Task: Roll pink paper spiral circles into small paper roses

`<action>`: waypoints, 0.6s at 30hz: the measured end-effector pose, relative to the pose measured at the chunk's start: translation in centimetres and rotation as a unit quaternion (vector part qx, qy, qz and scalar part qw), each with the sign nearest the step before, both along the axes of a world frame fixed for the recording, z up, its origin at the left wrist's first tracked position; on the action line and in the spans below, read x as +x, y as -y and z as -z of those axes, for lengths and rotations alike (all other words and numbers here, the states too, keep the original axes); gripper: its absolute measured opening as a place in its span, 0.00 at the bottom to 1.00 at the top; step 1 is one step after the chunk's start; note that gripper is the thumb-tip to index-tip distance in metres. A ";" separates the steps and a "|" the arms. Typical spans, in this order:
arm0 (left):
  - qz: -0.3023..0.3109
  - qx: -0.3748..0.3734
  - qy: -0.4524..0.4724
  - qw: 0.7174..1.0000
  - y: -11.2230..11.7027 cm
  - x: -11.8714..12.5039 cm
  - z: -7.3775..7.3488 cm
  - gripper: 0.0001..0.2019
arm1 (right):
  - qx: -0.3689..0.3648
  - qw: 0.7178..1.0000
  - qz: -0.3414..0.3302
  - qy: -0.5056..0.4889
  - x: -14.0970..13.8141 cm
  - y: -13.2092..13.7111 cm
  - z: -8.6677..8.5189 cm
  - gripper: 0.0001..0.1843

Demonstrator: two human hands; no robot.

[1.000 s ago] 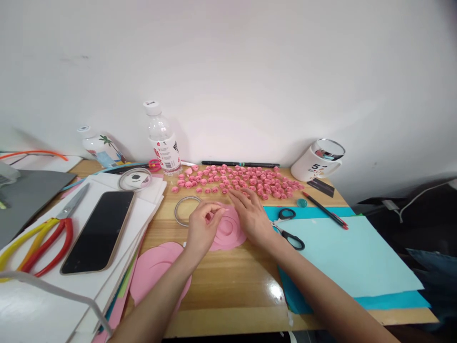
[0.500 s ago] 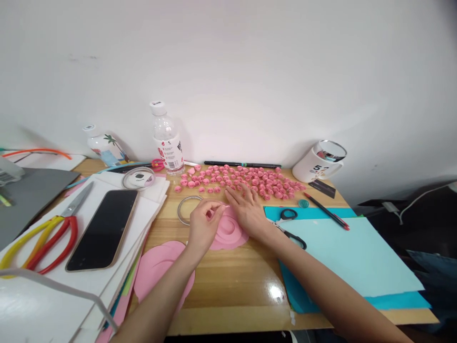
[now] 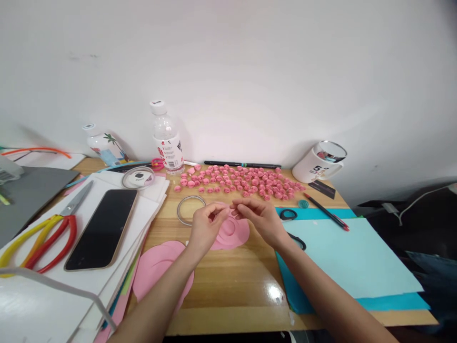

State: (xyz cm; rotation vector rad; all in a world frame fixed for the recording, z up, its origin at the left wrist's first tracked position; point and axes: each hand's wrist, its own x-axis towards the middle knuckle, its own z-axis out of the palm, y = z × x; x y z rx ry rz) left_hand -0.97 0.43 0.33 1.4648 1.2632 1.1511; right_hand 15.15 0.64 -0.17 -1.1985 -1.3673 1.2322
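A pink paper spiral with a wavy edge [image 3: 230, 237] lies on the wooden table under my fingertips. My left hand [image 3: 208, 223] is closed in a pinch above its left side; what sits between thumb and forefinger is too small to make out. From the right, my right hand [image 3: 262, 220] bends in, its thumb and fingers pinched close to the left fingertips over the spiral's far edge. Whatever it grips there is hidden. Just left of the spiral lies a roll of tape [image 3: 178, 213]. Behind the hands spread many small rolled pink paper roses [image 3: 257, 178].
Another pink paper piece [image 3: 152, 269] lies by my left forearm. At left are a phone [image 3: 102, 228], red-and-yellow scissors [image 3: 67, 221] and paper stacks. A bottle [image 3: 169, 143] and a mug [image 3: 316, 164] stand near the wall. Black-handled scissors [image 3: 288, 214] and blue sheets [image 3: 350, 252] lie right.
My right hand has lifted off the spiral's right side and brought its fingertips together beside the left ones. My left hand has stayed nearly in place.
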 end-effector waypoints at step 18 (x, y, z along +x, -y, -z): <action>0.037 -0.058 0.009 0.998 0.5 0.5 -0.6 0.05 | -0.069 0.991 -0.009 -0.115 0.0 1.9 1.8 0.12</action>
